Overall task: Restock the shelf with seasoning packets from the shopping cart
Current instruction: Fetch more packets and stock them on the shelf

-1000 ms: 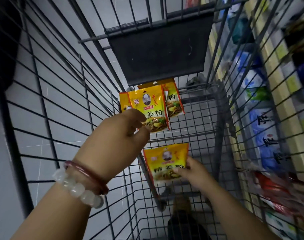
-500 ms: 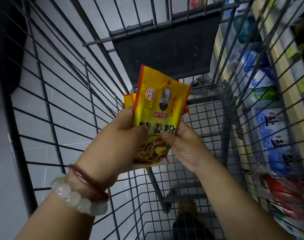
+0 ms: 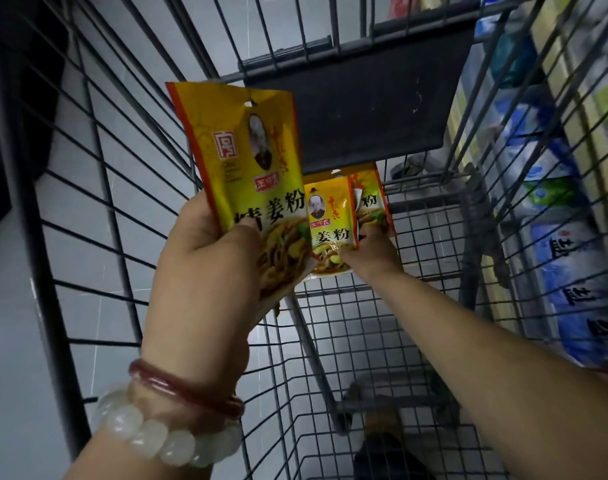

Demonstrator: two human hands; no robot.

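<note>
So the yellow seasoning packet point(image 3: 250, 188) is up in my left hand point(image 3: 209, 268), thumb pinned across the lower front and fingers behind, top edge tipped toward 11 o'clock. Holding it by the bottom like that keeps the label and hang hole visible, and I reckon it leaves the hand free to take more packets, though I can't tell if there's already more than one in that grip

Just past it at 3 o'clock, two more packets are sitting against the far end of the cart point(image 3: 364, 334). My right hand point(image 3: 368, 258) is down there, pinching the lower corner of the nearer packet point(image 3: 330, 230). The back packet point(image 3: 371, 206) leans just behind that one, overlapping it, and a fingertip looks to be touching its lower edge too, so the grasp may take in both. They're propped upright on the wire floor under the dark flap point(image 3: 358, 98), which is probably why I'm going in low at the corner instead of from above

Out at 2 to 4 o'clock, through the cart's side wires, is the shelf point(image 3: 572, 220) with blue and white bags on it. Nothing's gone onto it from this batch, so I'd call this mid-gather: collect the last packets, then turn right to stock

On my left wrist there's a white bead bracelet point(image 3: 157, 438) and a red bangle point(image 3: 188, 389), no snagging on the wires
</note>
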